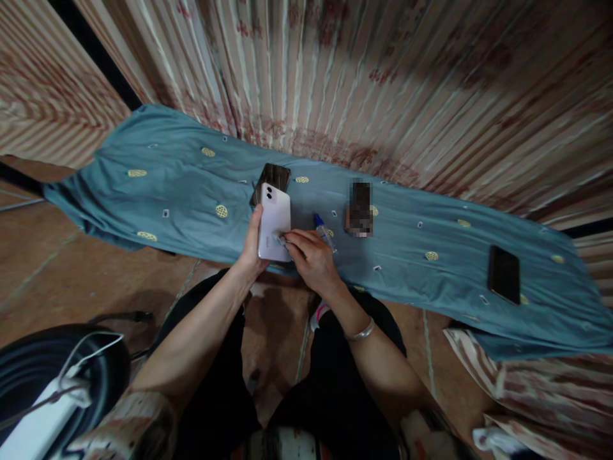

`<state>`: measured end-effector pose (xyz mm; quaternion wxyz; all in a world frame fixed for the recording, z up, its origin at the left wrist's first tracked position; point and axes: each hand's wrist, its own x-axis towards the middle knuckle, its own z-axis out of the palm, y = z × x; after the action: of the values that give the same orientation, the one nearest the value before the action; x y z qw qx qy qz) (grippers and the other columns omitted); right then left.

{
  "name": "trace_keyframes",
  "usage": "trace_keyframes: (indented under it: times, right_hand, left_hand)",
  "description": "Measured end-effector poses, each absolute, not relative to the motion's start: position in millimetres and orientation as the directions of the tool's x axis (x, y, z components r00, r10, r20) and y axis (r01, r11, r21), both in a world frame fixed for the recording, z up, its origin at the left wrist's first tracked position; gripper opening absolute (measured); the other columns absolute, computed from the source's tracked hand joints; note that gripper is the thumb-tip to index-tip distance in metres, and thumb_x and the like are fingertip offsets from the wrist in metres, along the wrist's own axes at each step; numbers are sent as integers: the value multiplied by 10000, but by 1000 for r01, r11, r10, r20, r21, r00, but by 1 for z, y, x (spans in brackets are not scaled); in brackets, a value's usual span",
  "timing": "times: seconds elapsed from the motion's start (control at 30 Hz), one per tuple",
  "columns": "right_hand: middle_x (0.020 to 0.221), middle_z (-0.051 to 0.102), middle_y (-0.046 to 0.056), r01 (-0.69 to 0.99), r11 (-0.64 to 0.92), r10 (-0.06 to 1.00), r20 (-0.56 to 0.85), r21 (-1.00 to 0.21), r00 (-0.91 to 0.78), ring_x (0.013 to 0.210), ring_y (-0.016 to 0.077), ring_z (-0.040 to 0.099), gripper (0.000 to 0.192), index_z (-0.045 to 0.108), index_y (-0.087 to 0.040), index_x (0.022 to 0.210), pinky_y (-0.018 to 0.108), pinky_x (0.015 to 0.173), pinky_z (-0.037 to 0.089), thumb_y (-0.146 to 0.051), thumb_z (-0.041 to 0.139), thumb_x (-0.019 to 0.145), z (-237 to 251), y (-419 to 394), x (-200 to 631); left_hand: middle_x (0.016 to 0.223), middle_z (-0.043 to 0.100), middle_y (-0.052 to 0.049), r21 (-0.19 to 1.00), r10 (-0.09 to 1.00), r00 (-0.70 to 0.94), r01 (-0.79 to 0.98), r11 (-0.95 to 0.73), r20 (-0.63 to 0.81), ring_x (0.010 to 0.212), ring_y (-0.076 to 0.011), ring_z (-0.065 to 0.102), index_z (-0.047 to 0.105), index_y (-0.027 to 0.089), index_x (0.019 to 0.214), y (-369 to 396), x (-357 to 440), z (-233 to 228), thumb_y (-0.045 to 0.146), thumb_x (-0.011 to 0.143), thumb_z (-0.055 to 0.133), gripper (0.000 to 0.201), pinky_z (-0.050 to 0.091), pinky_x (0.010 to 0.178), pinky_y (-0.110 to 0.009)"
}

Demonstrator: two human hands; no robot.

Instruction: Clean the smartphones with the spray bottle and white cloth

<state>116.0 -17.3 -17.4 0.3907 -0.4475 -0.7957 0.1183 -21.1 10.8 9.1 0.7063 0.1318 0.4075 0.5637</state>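
Pale phone (276,216), its length pointing forward, is gripped by the left hand (252,241), the right hand (315,253) pinching a small grey piece (278,237) over its near half

- Backdrop: pleated curtain (306,76), beige with reddish-brown print; similar striped fabric (38,83) at left.
- Frame: dark bar (100,54) slanting at upper left; another dark bar (591,228) at right edge.
- Furniture: long, narrow, draped in wrinkled blue-green cloth (186,191), yellow oval motifs.
- Floor (453,364): brown tiles, pale joints.
- Light: dim overall; upper right corner darkest.
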Motion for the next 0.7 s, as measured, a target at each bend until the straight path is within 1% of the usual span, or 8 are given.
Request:
trace_keyframes:
  times: [0.13, 0.3, 0.4, 0.47, 0.57, 0.7]
  right_hand:
    - [1147, 739, 86, 636, 544, 819, 512, -547, -259, 1056, 218, 659, 233, 720, -203, 1097, 385, 980, 518, -243, 524, 978, -20, -13, 119]
    - [1161, 730, 80, 633, 546, 822, 497, -549, -278, 1058, 210, 647, 244, 716, -215, 1108, 379, 991, 506, -251, 507, 986, -20, -15, 118]
    - [1166, 726, 81, 634, 538, 829, 484, -555, -280, 1072, 210, 644, 239, 713, -213, 1105, 373, 994, 501, -251, 510, 984, -21, -13, 119]
    - [1161, 727, 89, 635, 521, 840, 476, -571, -262, 1075, 219, 643, 241, 711, -207, 1096, 382, 996, 496, -252, 502, 985, -22, -10, 120]
    - [1124, 737, 77, 640, 489, 855, 470, -592, -218, 1055, 220, 651, 234, 714, -225, 1056, 377, 989, 491, -251, 493, 983, -23, -4, 122]
    - [1121, 739, 73, 629, 469, 864, 471, -620, -180, 1062, 226, 656, 228, 704, -232, 1049, 377, 1001, 478, -251, 488, 978, -25, 5, 125]
  left_hand:
    - [677, 709, -39, 629, 901, 54, -698, 342, -430, 536, -137, 614, 714, 161, 865, 9, -17, 11, 533, 938, 477, 447, 512, 551, -240]
    - [684, 718, -41, 623, 900, 28, -712, 324, -436, 551, -128, 626, 704, 146, 868, 11, -19, 13, 480, 981, 400, 466, 518, 564, -224]
    - [702, 725, -38, 617, 905, 44, -717, 323, -423, 571, -133, 639, 702, 150, 893, 11, -19, 12, 507, 957, 451, 441, 521, 574, -224]
    - [675, 713, -26, 609, 904, 62, -720, 333, -422, 548, -130, 626, 696, 148, 890, 10, -19, 11, 506, 946, 476, 425, 514, 556, -225]
    - [616, 684, -14, 597, 889, 106, -704, 384, -446, 497, -125, 598, 683, 141, 856, 9, -18, 9, 505, 944, 481, 425, 490, 507, -226]
    - [616, 680, -11, 596, 886, 125, -697, 399, -446, 486, -117, 591, 680, 143, 855, 8, -19, 4, 493, 943, 497, 405, 472, 487, -215]
